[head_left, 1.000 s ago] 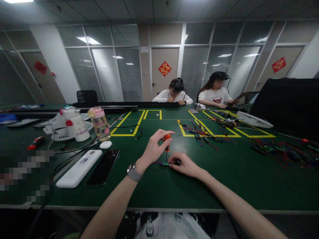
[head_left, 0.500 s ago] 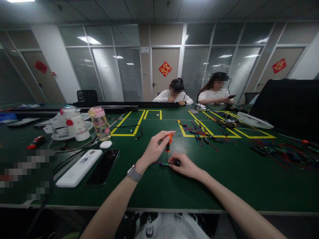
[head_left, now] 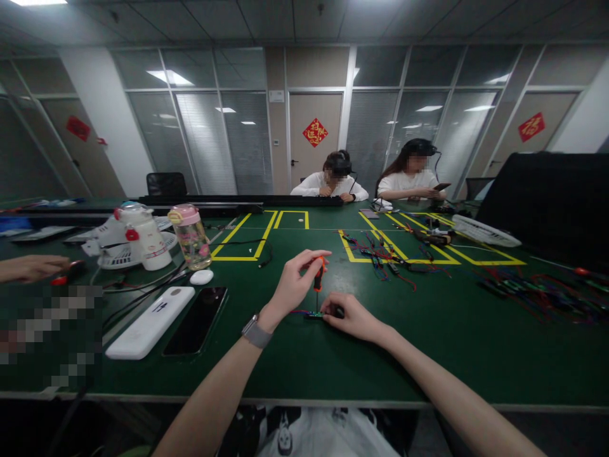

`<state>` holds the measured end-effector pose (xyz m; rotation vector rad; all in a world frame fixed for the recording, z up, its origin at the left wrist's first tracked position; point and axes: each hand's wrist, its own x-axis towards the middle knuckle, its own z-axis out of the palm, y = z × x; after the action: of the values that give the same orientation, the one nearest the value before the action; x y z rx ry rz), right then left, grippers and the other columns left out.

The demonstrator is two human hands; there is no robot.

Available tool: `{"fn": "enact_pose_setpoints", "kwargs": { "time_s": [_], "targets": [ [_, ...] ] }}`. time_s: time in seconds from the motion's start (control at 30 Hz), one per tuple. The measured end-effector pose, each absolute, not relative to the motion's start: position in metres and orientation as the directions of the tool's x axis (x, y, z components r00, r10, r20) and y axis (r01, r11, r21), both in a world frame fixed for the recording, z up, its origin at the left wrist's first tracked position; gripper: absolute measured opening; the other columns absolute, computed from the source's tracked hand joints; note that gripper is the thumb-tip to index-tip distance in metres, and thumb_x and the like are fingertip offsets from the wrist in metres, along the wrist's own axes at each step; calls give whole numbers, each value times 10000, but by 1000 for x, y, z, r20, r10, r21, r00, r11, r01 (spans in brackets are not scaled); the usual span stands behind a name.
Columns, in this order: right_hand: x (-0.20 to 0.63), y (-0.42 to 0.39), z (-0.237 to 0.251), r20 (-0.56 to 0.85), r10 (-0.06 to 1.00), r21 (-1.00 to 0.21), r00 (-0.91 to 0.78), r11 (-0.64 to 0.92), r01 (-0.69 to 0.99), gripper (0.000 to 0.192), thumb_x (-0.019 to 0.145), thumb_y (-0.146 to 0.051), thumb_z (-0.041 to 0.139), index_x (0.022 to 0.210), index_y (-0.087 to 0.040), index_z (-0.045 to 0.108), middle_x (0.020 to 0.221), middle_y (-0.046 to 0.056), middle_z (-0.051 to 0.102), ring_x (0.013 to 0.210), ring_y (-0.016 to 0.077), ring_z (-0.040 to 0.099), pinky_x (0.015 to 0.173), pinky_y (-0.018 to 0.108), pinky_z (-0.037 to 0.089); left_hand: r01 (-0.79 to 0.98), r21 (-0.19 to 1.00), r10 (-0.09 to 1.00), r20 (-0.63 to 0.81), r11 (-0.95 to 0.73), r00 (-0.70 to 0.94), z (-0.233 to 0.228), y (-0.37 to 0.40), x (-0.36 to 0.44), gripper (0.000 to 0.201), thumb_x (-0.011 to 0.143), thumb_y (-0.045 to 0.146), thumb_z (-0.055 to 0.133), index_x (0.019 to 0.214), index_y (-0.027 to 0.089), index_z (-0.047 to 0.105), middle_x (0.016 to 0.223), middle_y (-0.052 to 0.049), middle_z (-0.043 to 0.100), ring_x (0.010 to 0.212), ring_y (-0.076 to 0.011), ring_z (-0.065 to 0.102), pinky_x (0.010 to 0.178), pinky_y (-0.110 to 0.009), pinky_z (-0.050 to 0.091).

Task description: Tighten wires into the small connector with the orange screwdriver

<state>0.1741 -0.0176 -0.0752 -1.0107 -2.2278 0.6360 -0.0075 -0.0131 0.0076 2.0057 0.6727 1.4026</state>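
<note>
Upright, tip down, the screwdriver (head_left: 318, 277) is pinched by the left hand (head_left: 291, 285); the right hand (head_left: 351, 315) pins the small board (head_left: 314, 313).

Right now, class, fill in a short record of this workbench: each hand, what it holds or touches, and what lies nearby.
left hand: grips an orange-handled screwdriver, upright, tip down on the small board
right hand: rests on the table, pinning the small board
table: green, with yellow tape lines
near left: black phone, white case, pink-lidded bottle
near right: loose red and blue wires
others: two people seated across; another person's hand at far left
</note>
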Motion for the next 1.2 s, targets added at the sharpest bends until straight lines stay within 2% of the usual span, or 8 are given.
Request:
{"fn": "enact_pose_setpoints", "kwargs": {
  "time_s": [0.13, 0.3, 0.43, 0.63, 0.73, 0.83, 1.07, 1.2],
  "targets": [
    [175, -18, -74, 327, 786, -633, -524, 594, 496, 101, 760, -112, 610, 834, -159, 661, 785, 24, 621, 701, 147, 570, 655, 254, 461, 91, 689, 683, 677, -719, 273, 6, -12, -7, 160, 875, 265, 617, 988, 192, 704, 860, -23, 584, 797, -132, 587, 727, -237, 492],
    [175, -18, -74, 317, 793, -645, -520, 582, 495, 108, 760, -117, 613, 842, -162, 666, 790, 23, 622, 692, 143, 572, 653, 254, 467, 140, 648, 661, 714, -749, 230, 4, -10, -7, 151, 803, 244, 704, 950, 209, 716, 894, -15, 525, 811, -122, 560, 711, -216, 483],
    [175, -17, -74, 317, 791, -639, -523, 586, 498, 106, 760, -119, 616, 842, -158, 669, 791, 25, 622, 699, 144, 572, 657, 254, 465, 123, 673, 679, 689, -729, 254, 6, -11, -7, 145, 856, 237, 632, 974, 200, 708, 889, -23, 541, 829, -130, 569, 731, -224, 483],
    [176, -17, -75, 322, 783, -639, -531, 594, 489, 99, 774, -138, 615, 852, -156, 674, 793, 25, 625, 700, 143, 573, 656, 252, 462, -47, 794, 721, 574, -606, 387, 10, -12, -11, 293, 950, 262, 455, 1169, 184, 634, 986, -64, 637, 908, -174, 630, 802, -286, 496],
    [175, -17, -75, 318, 789, -642, -525, 587, 492, 99, 766, -131, 618, 845, -153, 674, 780, 23, 622, 695, 143, 576, 648, 248, 458, -19, 767, 714, 605, -641, 352, 7, -10, -11, 252, 923, 292, 528, 1099, 196, 680, 1004, -62, 611, 948, -173, 596, 806, -265, 478],
    [174, -17, -74, 311, 796, -645, -519, 578, 501, 105, 761, -119, 616, 841, -152, 675, 769, 21, 620, 684, 142, 572, 638, 246, 454, 56, 723, 704, 649, -689, 288, 5, -8, -11, 215, 870, 327, 623, 1023, 211, 719, 933, -40, 543, 852, -145, 558, 742, -239, 468],
    [175, -17, -74, 323, 786, -639, -527, 592, 492, 100, 766, -126, 618, 843, -158, 673, 781, 21, 625, 694, 143, 567, 651, 250, 463, -8, 762, 704, 603, -648, 375, 8, -9, -12, 294, 955, 309, 470, 1148, 196, 661, 941, -56, 597, 883, -167, 589, 790, -283, 479],
    [175, -18, -73, 319, 789, -642, -526, 588, 493, 100, 765, -122, 618, 841, -154, 674, 778, 22, 622, 692, 141, 569, 649, 248, 462, -17, 762, 713, 613, -647, 339, 9, -9, -10, 271, 931, 311, 514, 1102, 189, 684, 999, -62, 593, 888, -160, 581, 750, -254, 480]
  ]
}}
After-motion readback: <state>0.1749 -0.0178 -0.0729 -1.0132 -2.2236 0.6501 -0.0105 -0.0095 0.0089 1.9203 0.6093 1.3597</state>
